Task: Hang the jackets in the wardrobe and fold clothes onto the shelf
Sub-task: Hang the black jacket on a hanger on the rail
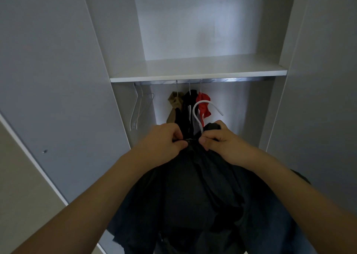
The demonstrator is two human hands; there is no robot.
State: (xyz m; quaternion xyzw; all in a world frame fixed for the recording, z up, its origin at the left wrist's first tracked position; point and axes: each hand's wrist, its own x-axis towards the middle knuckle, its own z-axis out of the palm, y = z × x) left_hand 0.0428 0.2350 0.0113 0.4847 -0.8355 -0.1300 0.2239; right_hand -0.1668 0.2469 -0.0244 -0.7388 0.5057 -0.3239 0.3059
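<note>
Two hands up at the collar of a dark jacket [193, 186], which hangs in front of the open wardrobe [58, 80], not yet on the rail. Left hand [166, 139] pinches the collar edge at what looks like the zipper top; right hand [218, 139] has fingers curled round the collar fabric by the neck of a white hanger [201, 111]. Hanger hook sticks up free above the collar. Looks like zipping or straightening before hanging.

Risks, as a guess: collar slips off the hanger shoulder if the fabric is pulled sideways; whole jacket drops if the right hand lets go, since nothing else carries it; hook faces partly sideways and may miss the rail.

Further back: rail [222, 80] under the shelf [193, 70] carries a tan garment [174, 104], a black garment [188, 107] and a red garment [203, 107], bunched mid-rail right behind the hook, so they crowd the way in. Free rail to their right. Bare hangers [138, 109] at the rail's left end.
</note>
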